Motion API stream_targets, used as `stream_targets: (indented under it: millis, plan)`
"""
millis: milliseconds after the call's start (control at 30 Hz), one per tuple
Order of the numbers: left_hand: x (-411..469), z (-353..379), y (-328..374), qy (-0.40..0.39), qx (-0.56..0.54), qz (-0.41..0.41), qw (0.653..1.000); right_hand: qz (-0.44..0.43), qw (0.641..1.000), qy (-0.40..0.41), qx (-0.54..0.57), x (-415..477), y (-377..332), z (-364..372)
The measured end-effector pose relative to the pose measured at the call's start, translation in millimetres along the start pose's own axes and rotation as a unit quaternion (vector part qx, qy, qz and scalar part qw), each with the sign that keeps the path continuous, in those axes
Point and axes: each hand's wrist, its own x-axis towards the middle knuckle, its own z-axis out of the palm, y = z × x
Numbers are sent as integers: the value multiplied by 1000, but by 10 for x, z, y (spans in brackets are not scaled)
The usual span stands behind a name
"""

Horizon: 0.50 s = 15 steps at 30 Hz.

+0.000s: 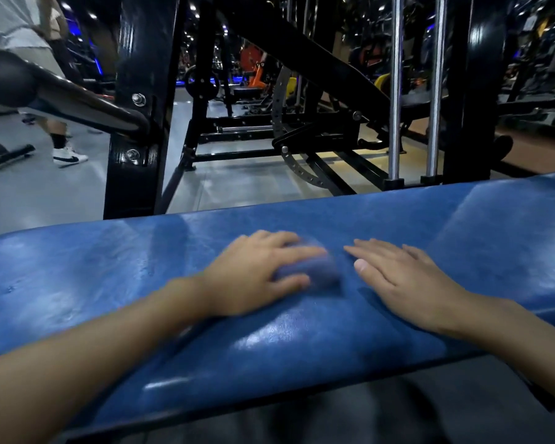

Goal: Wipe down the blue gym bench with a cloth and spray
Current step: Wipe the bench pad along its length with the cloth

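We see a big gym room with a grey floor (77, 193) and dark machines all around. A tall black frame (135, 123) stands just behind the blue bench, on the left. Two shiny silver poles (396, 91) go straight up on the right side. Far back there is an orange machine (253, 68), small and hard to make out. Another person's leg with a white shoe (69, 157) shows at the far left, well apart from us.

The blue bench (93, 267) is our worktop. It runs across the whole view, from the left edge to the right edge. Its top is shiny, and light gleams on it in many spots.

Our two bare arms reach out over the worktop. Our left hand (253, 274) lies near the middle of the bench, pressing down on the blue cloth (314, 270). The fingers of this hand curl over the cloth and hold it, with the thumb on the near side. The cloth is bunched up, sits right on the bench top, and pokes out from under the hand on the right. The hand and the cloth both look blurry.

Our right hand (407, 283) lies flat on the bench just beside the cloth, not touching it. Its fingers are stretched out, a little apart, and hold nothing. They point toward the left hand.
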Motion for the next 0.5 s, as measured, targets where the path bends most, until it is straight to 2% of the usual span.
stream_targets:
  millis: [67, 133, 200, 267, 367, 500]
  plan:
    - [114, -13, -450, 15, -4, -57, 998, -2, 1000, -23, -18, -5, -3, 37]
    - [173, -43, -950, 38, 11, -152, 988, 0, 1000, -24, -16, -5, -5, 40]
    - [168, -72, -1345, 46, 51, -272, 960, 3, 1000, -23, -18, 2, -9, 39]
    - [152, -58, -1505, 49, 71, -332, 939, 2, 1000, -21, -23, 8, -14, 48]
    - [153, -36, -1281, 50, 80, -308, 947, 2, 1000, -18, -19, 10, -17, 59]
    - [-23, -8, -472, 53, 62, -167, 983, -2, 1000, -20, 0, 8, 2, 51]
